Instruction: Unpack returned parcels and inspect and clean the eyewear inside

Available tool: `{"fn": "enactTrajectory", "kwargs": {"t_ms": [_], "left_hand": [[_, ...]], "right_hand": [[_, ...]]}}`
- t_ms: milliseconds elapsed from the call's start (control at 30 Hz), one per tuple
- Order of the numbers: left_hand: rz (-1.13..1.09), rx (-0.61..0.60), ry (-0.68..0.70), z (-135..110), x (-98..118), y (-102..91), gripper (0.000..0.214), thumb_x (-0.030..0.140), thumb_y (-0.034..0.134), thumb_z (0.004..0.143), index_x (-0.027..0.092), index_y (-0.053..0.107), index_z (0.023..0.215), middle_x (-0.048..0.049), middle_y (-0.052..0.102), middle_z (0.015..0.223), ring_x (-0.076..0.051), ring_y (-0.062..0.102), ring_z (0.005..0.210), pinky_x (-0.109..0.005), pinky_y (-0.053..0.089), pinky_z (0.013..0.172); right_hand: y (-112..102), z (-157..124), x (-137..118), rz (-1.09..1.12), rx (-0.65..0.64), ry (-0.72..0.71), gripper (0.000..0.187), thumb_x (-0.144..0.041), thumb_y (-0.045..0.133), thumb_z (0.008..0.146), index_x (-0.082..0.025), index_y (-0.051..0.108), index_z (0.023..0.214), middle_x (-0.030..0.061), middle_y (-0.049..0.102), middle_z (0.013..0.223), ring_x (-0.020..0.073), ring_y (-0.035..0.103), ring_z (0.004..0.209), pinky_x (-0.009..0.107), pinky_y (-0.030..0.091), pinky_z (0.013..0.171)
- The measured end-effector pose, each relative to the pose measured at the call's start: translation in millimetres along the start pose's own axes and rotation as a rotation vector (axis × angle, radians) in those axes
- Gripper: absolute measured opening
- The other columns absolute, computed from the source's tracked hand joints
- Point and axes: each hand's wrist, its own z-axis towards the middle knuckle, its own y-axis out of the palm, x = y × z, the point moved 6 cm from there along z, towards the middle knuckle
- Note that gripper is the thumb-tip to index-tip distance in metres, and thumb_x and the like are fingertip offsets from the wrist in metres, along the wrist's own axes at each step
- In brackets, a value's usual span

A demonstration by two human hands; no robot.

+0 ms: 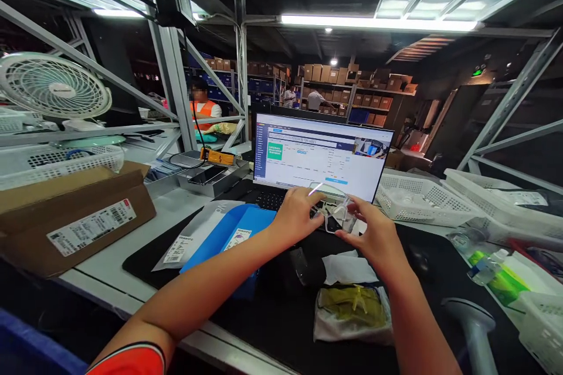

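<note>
My left hand (299,217) and my right hand (372,231) hold a pair of clear glasses (329,190) between them, raised before the monitor (303,158). The fingers of both hands are closed on its sides. Beneath them, yellow-lensed glasses (352,304) lie on a white pouch (325,328) on the black mat. Behind these are a folded white cloth or paper (347,269) and a dark item (301,266) I cannot make out. Left of my hands lie a blue packet (257,222) with a label and a clear plastic bag (178,249) with a barcode sticker.
A keyboard (268,200) sits below the monitor. To the right are a mouse (417,261), a barcode scanner (470,319), a small bottle (488,266) and white baskets (422,211). An open cardboard box (83,222) and a fan (57,88) stand left. People are in the background.
</note>
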Motion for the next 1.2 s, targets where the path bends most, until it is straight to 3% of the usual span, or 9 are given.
{"fn": "enactTrajectory", "kwargs": {"t_ms": [200, 433, 500, 633, 800, 867, 1033, 1200], "left_hand": [[-0.386, 0.069, -0.236, 0, -25, 4.0, 0.039, 0.018, 0.073, 0.067, 0.018, 0.07, 0.106, -0.0044, 0.074, 0.098, -0.022, 0.069, 0.091, -0.036, 0.054, 0.086], [-0.544, 0.037, -0.313, 0, -30, 4.7, 0.031, 0.016, 0.07, 0.064, 0.017, 0.068, 0.095, -0.0038, 0.073, 0.094, -0.021, 0.069, 0.089, -0.035, 0.053, 0.086], [-0.587, 0.023, -0.305, 1, -28, 3.4, 0.036, 0.015, 0.07, 0.064, 0.017, 0.064, 0.1, -0.0039, 0.072, 0.095, -0.019, 0.067, 0.088, -0.034, 0.053, 0.087], [-0.669, 0.062, -0.284, -2, -29, -0.6, 0.072, 0.017, 0.073, 0.061, 0.019, 0.044, 0.127, -0.0077, 0.062, 0.113, -0.016, 0.061, 0.09, -0.034, 0.052, 0.088], [-0.685, -0.019, -0.089, -7, -32, -5.3, 0.105, 0.016, 0.078, 0.062, 0.028, 0.019, 0.148, -0.0142, 0.042, 0.14, -0.019, 0.054, 0.11, -0.04, 0.047, 0.102], [-0.726, -0.05, -0.03, -9, -35, -7.4, 0.105, 0.015, 0.077, 0.065, 0.031, 0.017, 0.149, -0.0149, 0.039, 0.144, -0.018, 0.055, 0.109, -0.04, 0.047, 0.101], [-0.939, -0.121, 0.004, -8, -37, -5.6, 0.093, 0.017, 0.082, 0.068, 0.028, 0.027, 0.143, -0.0124, 0.051, 0.129, -0.013, 0.058, 0.091, -0.035, 0.05, 0.09], [-0.856, -0.127, -0.012, -7, -34, -3.2, 0.094, 0.019, 0.083, 0.068, 0.027, 0.027, 0.144, -0.0087, 0.055, 0.117, -0.013, 0.057, 0.086, -0.032, 0.05, 0.082]], "right_hand": [[2, -3, -8, -0.017, -0.018, -0.008, 0.08, -0.02, 0.088, 0.067, -0.028, 0.053, 0.139, 0.0053, 0.072, 0.115, 0.0276, 0.069, 0.102, 0.047, 0.057, 0.092], [10, -3, -7, -0.027, -0.072, -0.004, 0.076, -0.023, 0.085, 0.068, -0.025, 0.053, 0.137, 0.0074, 0.073, 0.112, 0.0291, 0.07, 0.099, 0.048, 0.057, 0.091], [11, -3, -9, -0.034, -0.066, -0.002, 0.071, -0.024, 0.083, 0.07, -0.026, 0.054, 0.135, 0.0067, 0.073, 0.109, 0.0287, 0.071, 0.096, 0.048, 0.058, 0.088], [8, -4, -11, -0.05, -0.046, 0.01, 0.059, -0.023, 0.079, 0.071, -0.025, 0.058, 0.126, 0.0057, 0.073, 0.105, 0.0281, 0.071, 0.093, 0.047, 0.059, 0.086], [0, -2, -3, 0.028, -0.034, 0.03, 0.051, -0.023, 0.077, 0.072, -0.023, 0.06, 0.12, 0.0057, 0.073, 0.105, 0.0257, 0.071, 0.093, 0.044, 0.06, 0.087], [-2, -2, 1, 0.069, -0.048, 0.019, 0.052, -0.024, 0.078, 0.071, -0.022, 0.06, 0.12, 0.0062, 0.073, 0.106, 0.0249, 0.072, 0.092, 0.043, 0.06, 0.087], [5, -4, 5, 0.083, -0.128, -0.014, 0.054, -0.024, 0.078, 0.071, -0.022, 0.061, 0.123, 0.0067, 0.073, 0.109, 0.0249, 0.072, 0.094, 0.043, 0.06, 0.088], [11, -3, 5, 0.014, -0.197, 0.005, 0.057, -0.02, 0.079, 0.07, -0.022, 0.06, 0.124, 0.0081, 0.073, 0.108, 0.0263, 0.071, 0.095, 0.045, 0.058, 0.088]]}}
